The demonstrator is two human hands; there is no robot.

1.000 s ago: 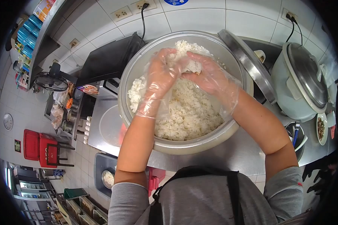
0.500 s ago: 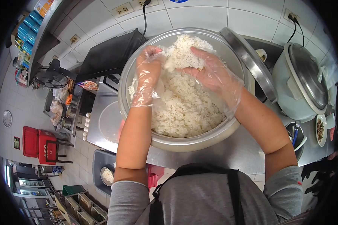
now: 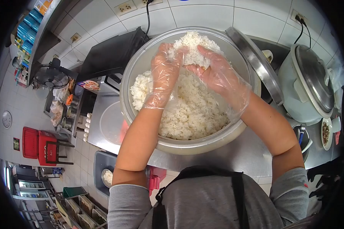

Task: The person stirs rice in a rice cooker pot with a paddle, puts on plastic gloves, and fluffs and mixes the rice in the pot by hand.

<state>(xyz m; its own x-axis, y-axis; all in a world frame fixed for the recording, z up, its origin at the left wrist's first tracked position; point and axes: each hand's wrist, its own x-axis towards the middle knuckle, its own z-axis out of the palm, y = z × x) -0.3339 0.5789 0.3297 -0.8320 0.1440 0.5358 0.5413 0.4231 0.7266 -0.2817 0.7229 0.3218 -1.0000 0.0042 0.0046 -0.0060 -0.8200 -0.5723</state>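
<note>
The big round pot (image 3: pixel 239 126) spans the middle of the tabletop (image 3: pixel 218 160), rice (image 3: pixel 191 118) heaped inside. Over its far side, my right hand (image 3: pixel 219 72) cups a rice clump (image 3: pixel 193 47) between thumb and fingers; my left hand (image 3: pixel 166 70) curls against it, whether pinching I can't tell. Half a second earlier, my left was farther left. An oval dish (image 3: pixel 326 133) holds brown food near the tabletop's right edge.

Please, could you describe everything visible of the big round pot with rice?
The pot stands upright and uncovered on the steel counter. It is wide, with a dull metal rim and inner wall and a pale cream outside. White rice lies heaped inside, hiding its bottom. The left hand and right hand hold rice above it.
</note>
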